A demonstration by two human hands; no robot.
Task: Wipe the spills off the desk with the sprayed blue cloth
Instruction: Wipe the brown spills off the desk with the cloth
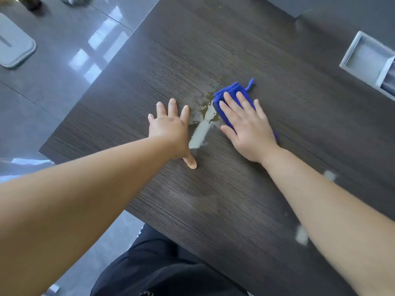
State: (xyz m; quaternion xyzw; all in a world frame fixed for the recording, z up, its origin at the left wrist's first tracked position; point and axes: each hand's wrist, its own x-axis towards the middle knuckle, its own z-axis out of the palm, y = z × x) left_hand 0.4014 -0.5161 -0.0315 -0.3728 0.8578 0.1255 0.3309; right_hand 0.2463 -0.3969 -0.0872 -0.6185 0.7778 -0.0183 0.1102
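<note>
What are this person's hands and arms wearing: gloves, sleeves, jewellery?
Nothing shows on them. The left hand and right hand are ungloved, with no rings, watch or bracelet in view, and no sleeve edge appears along either arm. Black trousers show at the bottom.

Blue cloth (232, 92), dark wood-grain desk (256, 50)
</note>
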